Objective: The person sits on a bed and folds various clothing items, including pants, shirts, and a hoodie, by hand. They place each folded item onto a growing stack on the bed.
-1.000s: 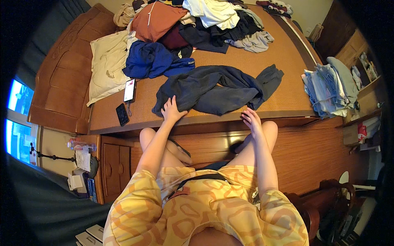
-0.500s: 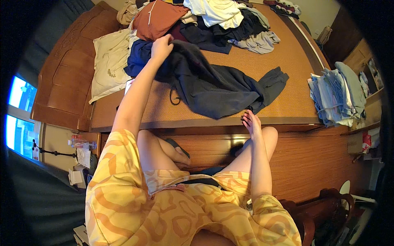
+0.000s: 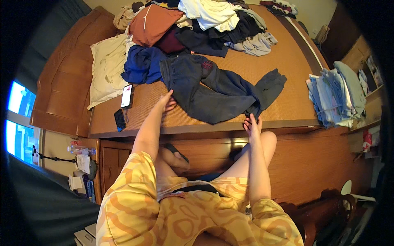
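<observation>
A pair of dark grey sweatpants (image 3: pixel 205 98) lies across the mat, its waistband to the left and its legs running right, partly bent over one another. My left hand (image 3: pixel 166 102) rests by the waistband's near corner, a fingertip touching the fabric and the other fingers apart over the mat. At the bed's front edge, my right hand (image 3: pixel 253 126) pinches the near leg's cuff. The other leg end points off to the right. Just beyond the waistband is a bunched blue garment (image 3: pixel 143 64).
A pale pillow (image 3: pixel 107 69) and two phones, one with a lit screen (image 3: pixel 127 96) and one dark (image 3: pixel 120 119), lie at the left. A heap of clothes (image 3: pixel 213 18) covers the far side. Folded jeans and other clothes (image 3: pixel 334 94) are stacked at the right.
My left hand has let the waistband down and moved nearer to me, to its near corner. The sweatpants now lie flatter, and the phones have come into view. My right hand stays by the cuff.
</observation>
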Demonstrator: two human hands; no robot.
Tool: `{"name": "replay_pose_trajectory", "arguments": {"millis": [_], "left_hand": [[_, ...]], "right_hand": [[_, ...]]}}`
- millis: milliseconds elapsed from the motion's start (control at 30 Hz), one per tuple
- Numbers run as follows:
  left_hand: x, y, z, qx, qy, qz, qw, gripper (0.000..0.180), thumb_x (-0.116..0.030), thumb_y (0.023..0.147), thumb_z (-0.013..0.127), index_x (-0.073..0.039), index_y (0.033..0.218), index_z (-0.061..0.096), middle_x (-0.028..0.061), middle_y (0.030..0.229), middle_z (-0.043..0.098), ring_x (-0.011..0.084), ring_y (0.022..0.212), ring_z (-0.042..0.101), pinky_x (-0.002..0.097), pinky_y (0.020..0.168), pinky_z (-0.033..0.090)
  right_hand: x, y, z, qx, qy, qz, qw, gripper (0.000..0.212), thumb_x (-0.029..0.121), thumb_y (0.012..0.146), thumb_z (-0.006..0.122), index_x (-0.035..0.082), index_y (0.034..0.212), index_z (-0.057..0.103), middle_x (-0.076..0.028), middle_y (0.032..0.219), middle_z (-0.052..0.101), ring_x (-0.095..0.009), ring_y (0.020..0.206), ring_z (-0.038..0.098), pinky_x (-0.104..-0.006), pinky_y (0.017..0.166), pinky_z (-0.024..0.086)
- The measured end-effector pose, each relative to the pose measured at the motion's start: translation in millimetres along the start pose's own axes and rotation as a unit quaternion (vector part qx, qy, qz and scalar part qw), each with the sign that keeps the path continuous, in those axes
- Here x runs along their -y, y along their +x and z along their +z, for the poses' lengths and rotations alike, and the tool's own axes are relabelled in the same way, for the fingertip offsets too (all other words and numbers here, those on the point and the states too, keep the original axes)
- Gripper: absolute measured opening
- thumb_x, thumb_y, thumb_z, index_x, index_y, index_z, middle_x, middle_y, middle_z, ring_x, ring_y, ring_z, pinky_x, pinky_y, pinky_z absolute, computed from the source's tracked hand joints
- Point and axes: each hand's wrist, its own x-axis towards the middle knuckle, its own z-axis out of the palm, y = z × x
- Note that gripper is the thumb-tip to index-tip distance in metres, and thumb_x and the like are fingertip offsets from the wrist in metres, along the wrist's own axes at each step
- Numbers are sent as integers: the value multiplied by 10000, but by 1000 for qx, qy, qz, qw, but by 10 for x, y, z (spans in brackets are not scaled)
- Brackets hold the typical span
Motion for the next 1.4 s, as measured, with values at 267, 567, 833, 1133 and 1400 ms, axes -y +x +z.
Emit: {"name": "replay_pose_trajectory", "arguments": {"millis": [267, 567, 833, 1133, 1400], "left_hand": [[195, -121, 448, -34, -109, 61, 992, 660, -260, 653, 738, 1, 1196, 467, 139, 1158, 540, 258, 1027, 524, 373, 819, 434], [25, -1051, -37, -236, -168, 327, 899, 227, -104, 714, 581, 48, 884, 591, 104, 823, 615, 190, 722, 549, 330, 657, 448], [749, -1413, -1311, -469, 109, 335, 810, 367, -139, 728, 664, 15, 1027, 519, 139, 1050, 488, 285, 962, 518, 359, 832, 415], [379, -1959, -981, -481, 205, 394, 756, 429, -163, 766, 648, -72, 1143, 463, 123, 1075, 466, 273, 959, 543, 356, 806, 443], [-46, -1267, -470, -177, 409, 526, 724, 392, -119, 786, 573, -123, 1169, 489, 109, 1191, 476, 305, 1080, 500, 385, 863, 454]], "right_hand": [[-172, 43, 119, 65, -34, 25, 997, 323, 353, 866, 580, 95, 1044, 503, -46, 984, 614, -134, 813, 606, -247, 678, 481], [-117, 69, -1, 1, -3, -31, 1000, 418, 435, 931, 440, 90, 1166, 467, -77, 962, 618, -172, 764, 623, -286, 621, 510], [32, -211, -28, -25, 43, -132, 990, 503, 443, 905, 494, 127, 1287, 412, -85, 1233, 477, -219, 1040, 504, -401, 840, 441], [1283, 150, 462, -18, -254, -372, 892, 384, 333, 927, 470, -24, 1016, 580, -122, 944, 617, -178, 839, 575, -286, 767, 450], [3127, 754, 1451, 73, -317, -268, 907, 456, 447, 813, 607, -3, 888, 627, -91, 790, 625, -163, 649, 600, -299, 552, 486]]}}
